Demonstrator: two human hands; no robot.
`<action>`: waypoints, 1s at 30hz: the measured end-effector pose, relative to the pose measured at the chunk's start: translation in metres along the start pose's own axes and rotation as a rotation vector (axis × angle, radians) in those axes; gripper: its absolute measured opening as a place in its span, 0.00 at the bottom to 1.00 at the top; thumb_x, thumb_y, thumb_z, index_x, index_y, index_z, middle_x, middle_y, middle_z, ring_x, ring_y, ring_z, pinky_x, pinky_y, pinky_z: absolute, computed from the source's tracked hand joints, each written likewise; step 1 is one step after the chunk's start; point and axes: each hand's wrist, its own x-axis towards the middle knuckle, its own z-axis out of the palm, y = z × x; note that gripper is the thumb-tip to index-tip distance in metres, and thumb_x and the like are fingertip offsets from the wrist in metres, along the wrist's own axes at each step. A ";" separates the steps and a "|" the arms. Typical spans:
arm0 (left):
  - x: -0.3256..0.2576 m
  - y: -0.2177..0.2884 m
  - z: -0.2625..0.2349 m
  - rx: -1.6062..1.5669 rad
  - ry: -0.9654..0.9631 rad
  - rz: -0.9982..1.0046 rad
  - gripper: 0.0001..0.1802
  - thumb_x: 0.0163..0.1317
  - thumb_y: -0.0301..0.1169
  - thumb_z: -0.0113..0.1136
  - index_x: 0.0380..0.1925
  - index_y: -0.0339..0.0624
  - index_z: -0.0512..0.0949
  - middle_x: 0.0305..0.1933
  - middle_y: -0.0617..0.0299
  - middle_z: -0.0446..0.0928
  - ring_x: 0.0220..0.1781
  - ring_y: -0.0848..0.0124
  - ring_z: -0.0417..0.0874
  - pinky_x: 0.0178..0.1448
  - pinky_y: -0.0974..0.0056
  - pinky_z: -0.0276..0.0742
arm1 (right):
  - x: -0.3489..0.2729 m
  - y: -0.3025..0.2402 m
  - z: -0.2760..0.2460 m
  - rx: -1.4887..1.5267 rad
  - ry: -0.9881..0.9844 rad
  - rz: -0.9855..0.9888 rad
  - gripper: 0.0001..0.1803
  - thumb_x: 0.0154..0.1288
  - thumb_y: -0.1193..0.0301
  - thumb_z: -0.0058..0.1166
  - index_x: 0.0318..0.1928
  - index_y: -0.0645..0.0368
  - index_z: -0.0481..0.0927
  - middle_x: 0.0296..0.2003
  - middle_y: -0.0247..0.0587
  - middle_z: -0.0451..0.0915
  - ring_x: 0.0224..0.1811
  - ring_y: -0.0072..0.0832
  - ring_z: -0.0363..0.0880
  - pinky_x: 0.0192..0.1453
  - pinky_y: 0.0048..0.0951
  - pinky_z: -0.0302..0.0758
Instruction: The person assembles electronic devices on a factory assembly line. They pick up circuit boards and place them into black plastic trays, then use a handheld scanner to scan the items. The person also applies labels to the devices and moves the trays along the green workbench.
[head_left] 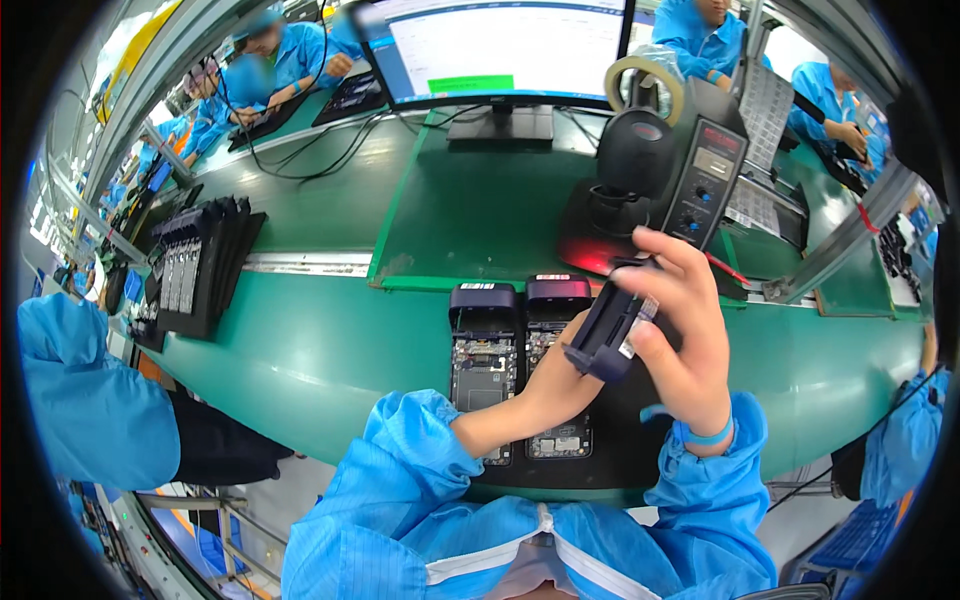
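Observation:
In front of my chest, a dark blue-black plastic housing is held tilted in the air. My left hand grips its lower end from the left, with the fingers mostly hidden behind it. My right hand curls around its upper right side, thumb at a small white label. Below lie two opened handheld devices with bare circuit boards, a left one and a right one, each with a dark cap at its far end. My left hand and wrist cover part of the right device.
A black mat lies under the devices. Beyond stand a black scanner casting red light, a tape roll, a control box with knobs and a monitor. At left, black trays hold several parts. Co-workers in blue sit around.

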 end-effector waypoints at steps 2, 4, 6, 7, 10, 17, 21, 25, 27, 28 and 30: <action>0.002 -0.003 0.000 -0.020 -0.002 0.062 0.22 0.55 0.25 0.50 0.51 0.38 0.63 0.48 0.54 0.70 0.52 0.63 0.71 0.53 0.63 0.67 | -0.002 0.002 0.005 -0.365 -0.055 -0.199 0.16 0.60 0.62 0.39 0.44 0.43 0.78 0.56 0.39 0.66 0.57 0.50 0.59 0.60 0.48 0.50; -0.001 -0.005 -0.006 -0.067 -0.056 0.050 0.23 0.55 0.25 0.51 0.52 0.39 0.62 0.49 0.54 0.69 0.52 0.63 0.71 0.53 0.63 0.67 | -0.005 0.000 0.015 -0.444 -0.075 -0.218 0.23 0.63 0.49 0.31 0.45 0.41 0.77 0.53 0.30 0.70 0.60 0.53 0.55 0.63 0.52 0.36; -0.001 -0.012 -0.003 -0.115 -0.014 0.099 0.24 0.54 0.24 0.51 0.52 0.38 0.61 0.50 0.53 0.67 0.53 0.62 0.71 0.54 0.63 0.66 | -0.007 0.003 0.024 -0.455 -0.054 -0.234 0.29 0.61 0.42 0.26 0.46 0.42 0.77 0.51 0.26 0.72 0.61 0.55 0.54 0.63 0.53 0.30; 0.000 -0.016 -0.003 -0.072 -0.002 0.107 0.24 0.54 0.24 0.51 0.52 0.38 0.61 0.50 0.52 0.67 0.53 0.61 0.70 0.54 0.63 0.66 | -0.007 0.007 0.025 -0.468 -0.072 -0.255 0.32 0.59 0.39 0.25 0.48 0.42 0.76 0.52 0.29 0.71 0.61 0.56 0.53 0.63 0.53 0.32; 0.005 -0.022 -0.005 -0.016 0.007 0.040 0.24 0.53 0.24 0.51 0.52 0.37 0.61 0.50 0.51 0.67 0.53 0.61 0.71 0.55 0.63 0.66 | -0.001 0.031 0.027 -0.368 -0.058 -0.239 0.42 0.52 0.32 0.26 0.58 0.46 0.64 0.61 0.53 0.55 0.63 0.60 0.47 0.63 0.56 0.40; -0.002 -0.018 -0.012 -0.017 -0.100 0.155 0.21 0.48 0.25 0.53 0.45 0.37 0.64 0.41 0.53 0.63 0.45 0.55 0.67 0.47 0.61 0.66 | -0.058 0.052 0.024 0.497 0.009 0.384 0.65 0.40 0.46 0.62 0.64 0.56 0.27 0.53 0.60 0.63 0.53 0.42 0.68 0.56 0.37 0.65; -0.004 -0.014 -0.013 -0.225 -0.192 0.031 0.26 0.48 0.20 0.56 0.48 0.38 0.62 0.42 0.56 0.67 0.40 0.68 0.72 0.44 0.66 0.68 | -0.091 0.056 0.016 0.349 0.000 0.411 0.39 0.47 0.68 0.64 0.56 0.67 0.56 0.35 0.43 0.75 0.34 0.29 0.77 0.40 0.26 0.74; -0.019 0.007 -0.043 0.121 -0.066 -0.073 0.36 0.47 0.27 0.60 0.57 0.41 0.56 0.49 0.53 0.66 0.54 0.61 0.68 0.54 0.60 0.67 | -0.100 0.062 0.021 0.017 0.152 0.298 0.25 0.45 0.79 0.60 0.47 0.65 0.66 0.34 0.42 0.76 0.37 0.28 0.76 0.44 0.26 0.72; -0.031 0.014 -0.070 0.649 0.059 0.029 0.33 0.44 0.24 0.60 0.54 0.37 0.61 0.52 0.50 0.64 0.53 0.57 0.68 0.55 0.60 0.65 | -0.114 0.084 0.022 0.241 0.196 0.321 0.20 0.47 0.81 0.57 0.43 0.67 0.70 0.36 0.42 0.76 0.38 0.28 0.76 0.45 0.27 0.71; -0.041 0.014 -0.081 0.832 0.151 0.046 0.33 0.43 0.24 0.58 0.53 0.34 0.61 0.52 0.48 0.64 0.54 0.53 0.66 0.57 0.57 0.63 | -0.107 0.076 0.020 0.338 0.207 0.431 0.17 0.50 0.80 0.55 0.43 0.66 0.71 0.38 0.42 0.75 0.39 0.29 0.75 0.46 0.27 0.70; -0.066 0.002 -0.092 0.985 0.333 -0.118 0.31 0.47 0.26 0.57 0.54 0.34 0.60 0.54 0.46 0.64 0.56 0.52 0.65 0.58 0.56 0.61 | -0.114 0.082 0.020 0.293 0.265 0.451 0.17 0.52 0.78 0.55 0.44 0.66 0.70 0.41 0.42 0.73 0.42 0.29 0.73 0.48 0.27 0.68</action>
